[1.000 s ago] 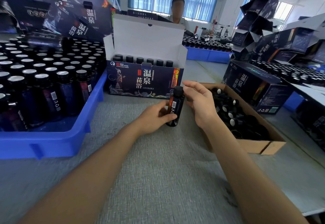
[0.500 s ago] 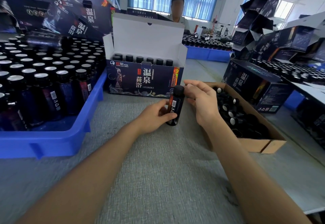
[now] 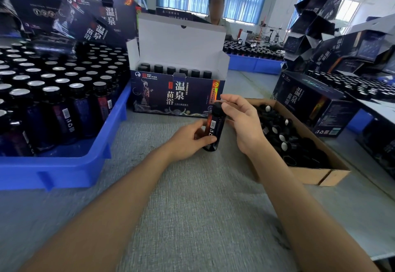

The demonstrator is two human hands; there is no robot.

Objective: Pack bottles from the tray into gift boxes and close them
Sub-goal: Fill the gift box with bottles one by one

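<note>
A dark bottle (image 3: 214, 127) with a black cap stands upright on the grey table in front of me. My left hand (image 3: 188, 139) grips its lower body. My right hand (image 3: 243, 120) touches the cap with thumb and forefinger, the other fingers spread. Behind it stands an open dark-blue gift box (image 3: 177, 96) with its white lid flap up and a row of capped bottles inside. The blue tray (image 3: 64, 165) at left is full of dark bottles with silver-sealed tops.
A cardboard box (image 3: 320, 175) of loose black caps sits right of my hands. A closed gift box (image 3: 310, 100) lies beyond it. Stacked gift boxes (image 3: 70, 9) tower at back left and right. A person sits behind the open box.
My right hand's fingers have shifted slightly on the cap, spreading a little. The bottle and left hand have stayed in place.
</note>
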